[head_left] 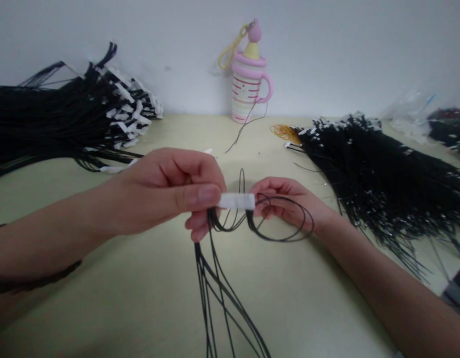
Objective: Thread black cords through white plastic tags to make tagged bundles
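Between my hands is a white strip (237, 201) lying level, with thin black cords (218, 283) looping around it and hanging down toward the bottom edge. My left hand (177, 191) pinches the strip's left end between thumb and fingers, and the cords run below its fingertips. At the strip's right end, my right hand (289, 199) has its fingers curled behind the cord loops. Whether its fingertips grip the strip or a cord is hidden by the loops.
A big bundle of black cords with white tags (65, 109) lies at the back left, another black bundle (386, 174) at the right. A pink-and-white cup (246, 89) stands by the wall. Orange bands (284, 133) and clear plastic (412, 117) lie toward the back right.
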Tool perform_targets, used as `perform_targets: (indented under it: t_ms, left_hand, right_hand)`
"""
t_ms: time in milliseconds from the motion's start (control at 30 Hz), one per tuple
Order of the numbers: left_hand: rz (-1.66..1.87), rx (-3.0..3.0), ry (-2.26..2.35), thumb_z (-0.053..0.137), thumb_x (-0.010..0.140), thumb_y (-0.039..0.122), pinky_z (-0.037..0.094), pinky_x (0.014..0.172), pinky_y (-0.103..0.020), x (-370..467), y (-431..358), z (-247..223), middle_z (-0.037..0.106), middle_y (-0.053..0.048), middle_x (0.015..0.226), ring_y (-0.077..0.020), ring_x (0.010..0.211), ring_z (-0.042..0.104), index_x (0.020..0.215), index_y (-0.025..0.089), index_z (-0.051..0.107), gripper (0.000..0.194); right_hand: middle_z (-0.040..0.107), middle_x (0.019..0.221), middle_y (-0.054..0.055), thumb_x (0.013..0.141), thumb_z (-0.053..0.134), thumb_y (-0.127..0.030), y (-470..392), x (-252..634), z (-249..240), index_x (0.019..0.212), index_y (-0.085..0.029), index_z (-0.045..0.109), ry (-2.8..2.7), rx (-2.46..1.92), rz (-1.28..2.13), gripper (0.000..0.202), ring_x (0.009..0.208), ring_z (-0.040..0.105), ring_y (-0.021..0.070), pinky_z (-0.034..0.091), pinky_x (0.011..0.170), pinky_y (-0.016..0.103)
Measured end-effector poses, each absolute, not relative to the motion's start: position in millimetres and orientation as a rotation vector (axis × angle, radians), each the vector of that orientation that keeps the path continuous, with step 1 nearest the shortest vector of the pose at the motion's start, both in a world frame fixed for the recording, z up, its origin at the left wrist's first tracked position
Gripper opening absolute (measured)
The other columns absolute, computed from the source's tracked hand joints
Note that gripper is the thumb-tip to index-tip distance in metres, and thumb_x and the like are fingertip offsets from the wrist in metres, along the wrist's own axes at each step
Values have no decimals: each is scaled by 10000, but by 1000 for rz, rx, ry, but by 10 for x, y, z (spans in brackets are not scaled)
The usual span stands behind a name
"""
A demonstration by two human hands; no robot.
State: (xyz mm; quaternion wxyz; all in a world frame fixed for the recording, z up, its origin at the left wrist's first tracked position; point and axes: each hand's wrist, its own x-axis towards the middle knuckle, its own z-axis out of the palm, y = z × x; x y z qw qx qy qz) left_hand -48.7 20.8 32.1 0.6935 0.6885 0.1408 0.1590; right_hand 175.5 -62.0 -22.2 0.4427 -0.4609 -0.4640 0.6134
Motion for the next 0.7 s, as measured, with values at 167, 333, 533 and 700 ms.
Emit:
perform_targets:
  t_ms: [167,333,533,700]
  left_hand:
    - [156,1914,360,562,783,280,407,489,-188,-397,199,189,619,26,542,-94,505,558,695,188,599,132]
    - [201,2032,486,523,808,349,368,510,-191,-306,258,-69,602,40,589,-86,545,521,718,192,580,190]
    - [368,1851,700,540,795,351,341,510,-197,-240,266,-197,571,43,573,-82,538,475,688,180,576,205]
    - [478,1818,702,545,795,350,362,561,-201,-226,273,-212,547,46,563,-83,566,476,659,172,575,226]
  right_hand:
    - [657,1056,93,832,400,-214,-547,1853,-266,1096,-171,574,-1044,-1132,1396,319,971,622,184,507,795,334]
    - [623,1112,89,851,435,-330,-551,1889,-268,1052,-171,611,-1409,-1518,363,311,1066,546,202,437,889,368]
    - [551,604,-8,794,538,-214,-780,1557,-132,699,-146,582,-1707,-1441,-27,125,544,480,74,381,537,201]
    - [527,575,-18,821,499,-206,-879,1283,-147,689,-128,600,-1987,-1468,337,183,501,430,45,326,491,180]
